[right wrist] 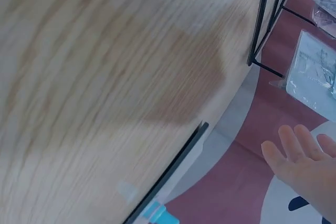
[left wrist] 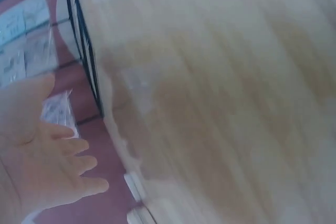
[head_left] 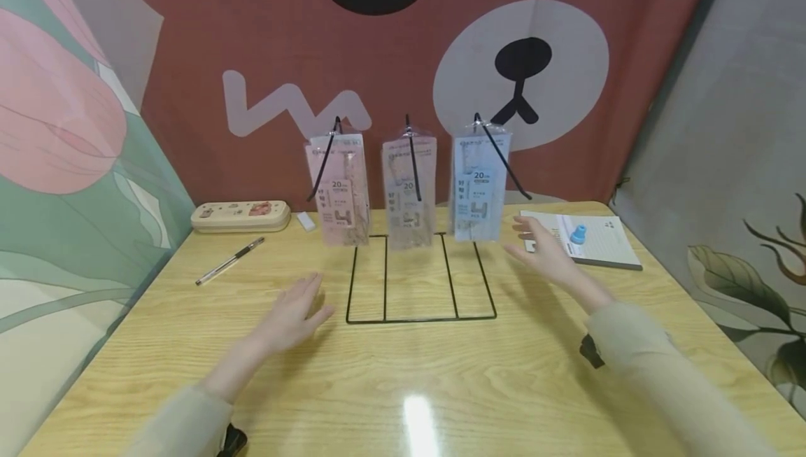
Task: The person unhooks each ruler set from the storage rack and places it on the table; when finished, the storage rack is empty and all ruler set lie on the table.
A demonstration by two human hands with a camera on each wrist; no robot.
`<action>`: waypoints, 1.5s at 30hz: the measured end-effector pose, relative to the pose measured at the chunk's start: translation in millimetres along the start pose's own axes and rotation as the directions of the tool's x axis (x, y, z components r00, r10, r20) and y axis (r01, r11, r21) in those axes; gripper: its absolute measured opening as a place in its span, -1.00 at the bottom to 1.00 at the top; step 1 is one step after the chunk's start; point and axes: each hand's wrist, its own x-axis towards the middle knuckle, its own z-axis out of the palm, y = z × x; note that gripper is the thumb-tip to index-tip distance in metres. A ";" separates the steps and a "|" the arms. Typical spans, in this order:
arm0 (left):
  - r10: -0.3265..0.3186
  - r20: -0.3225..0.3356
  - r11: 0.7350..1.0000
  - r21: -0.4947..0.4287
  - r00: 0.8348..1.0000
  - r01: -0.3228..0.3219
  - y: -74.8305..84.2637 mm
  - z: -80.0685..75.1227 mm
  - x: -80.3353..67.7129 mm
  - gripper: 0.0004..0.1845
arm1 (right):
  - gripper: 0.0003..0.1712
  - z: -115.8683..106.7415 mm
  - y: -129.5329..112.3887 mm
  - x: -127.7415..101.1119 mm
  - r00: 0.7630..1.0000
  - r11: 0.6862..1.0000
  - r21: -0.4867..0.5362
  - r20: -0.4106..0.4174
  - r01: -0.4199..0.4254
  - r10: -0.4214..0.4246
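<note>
A black wire rack (head_left: 420, 317) stands on the wooden table (head_left: 403, 373), with three packaged items hanging from its hooks: a pink pack (head_left: 340, 191), a beige pack (head_left: 409, 187) and a blue pack (head_left: 480, 180). My left hand (head_left: 296, 313) hovers open over the table left of the rack, fingers straight, holding nothing; its palm (left wrist: 37, 156) shows in the left wrist view. My right hand (head_left: 541, 247) is open just right of the blue pack, not touching it, and its fingers (right wrist: 302, 150) show in the right wrist view.
A notepad (head_left: 604, 243) with a small blue cap-shaped item (head_left: 578, 234) lies behind my right hand. A beige pencil case (head_left: 241, 215), a white eraser (head_left: 305, 220) and a pen (head_left: 229, 261) lie at the back left. Fabric walls enclose the table.
</note>
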 end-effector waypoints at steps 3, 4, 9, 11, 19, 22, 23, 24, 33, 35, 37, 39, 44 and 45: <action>0.044 -0.037 0.998 -0.034 0.998 -0.045 4.7 7.3 7.7 -0.30 | -0.25 3.5 -1.2 4.1 1.000 0.999 0.039 0.000 -0.029 0.029; 0.048 -0.038 0.997 -0.051 0.998 -0.050 6.7 9.1 9.9 -0.31 | -0.24 4.7 -1.6 5.4 0.999 0.998 0.049 0.000 -0.035 0.035; 0.024 0.033 0.990 -0.138 0.999 -0.019 16.4 17.1 16.2 -0.33 | -0.27 11.0 -3.2 14.2 0.999 0.995 0.087 -0.002 -0.039 0.039; 0.011 0.066 0.990 -0.141 0.998 -0.002 19.7 20.5 17.8 -0.33 | -0.28 13.8 -4.4 18.0 0.999 0.994 0.107 -0.007 -0.034 0.035; -0.012 0.115 0.993 -0.112 0.993 0.025 24.2 30.5 20.0 -0.39 | -0.40 23.2 -16.8 29.9 0.998 0.983 0.178 -0.033 -0.052 0.059; -0.002 0.110 0.995 -0.102 0.994 0.013 22.4 32.6 20.5 -0.41 | -0.44 24.9 -20.5 32.7 0.996 0.978 0.197 -0.044 -0.072 0.083; 0.000 0.113 0.995 -0.098 0.994 0.011 22.0 32.9 20.8 -0.41 | -0.45 25.3 -21.2 33.7 0.995 0.975 0.207 -0.045 -0.080 0.091; 0.005 0.112 0.996 -0.090 0.994 0.005 21.6 33.4 21.1 -0.42 | -0.45 25.9 -21.5 34.7 0.994 0.972 0.218 -0.046 -0.085 0.097; 0.017 0.125 1.000 -0.025 0.992 -0.013 19.5 35.9 22.3 -0.43 | -0.45 30.7 -26.2 42.8 0.997 0.947 0.318 -0.040 -0.054 0.070; 0.009 0.132 1.000 -0.017 0.991 -0.007 19.7 35.8 22.4 -0.43 | -0.47 31.4 -28.4 42.5 0.996 0.940 0.333 -0.023 -0.077 0.089; 0.004 0.138 1.000 -0.008 0.990 -0.003 20.3 35.4 22.6 -0.43 | -0.49 31.5 -30.4 40.1 0.993 0.937 0.332 -0.008 -0.105 0.114; 0.002 0.144 1.000 0.005 0.990 -0.003 20.4 35.3 22.9 -0.42 | -0.51 31.1 -31.4 36.2 0.991 0.938 0.321 0.001 -0.130 0.137; 0.014 0.143 0.999 0.039 0.990 -0.020 19.4 35.8 23.8 -0.42 | -0.54 27.9 -33.7 19.8 0.986 0.944 0.286 0.006 -0.162 0.167; 0.017 0.143 0.999 0.045 0.990 -0.023 19.3 35.8 24.0 -0.42 | -0.54 27.0 -34.6 15.4 0.986 0.947 0.279 0.009 -0.161 0.165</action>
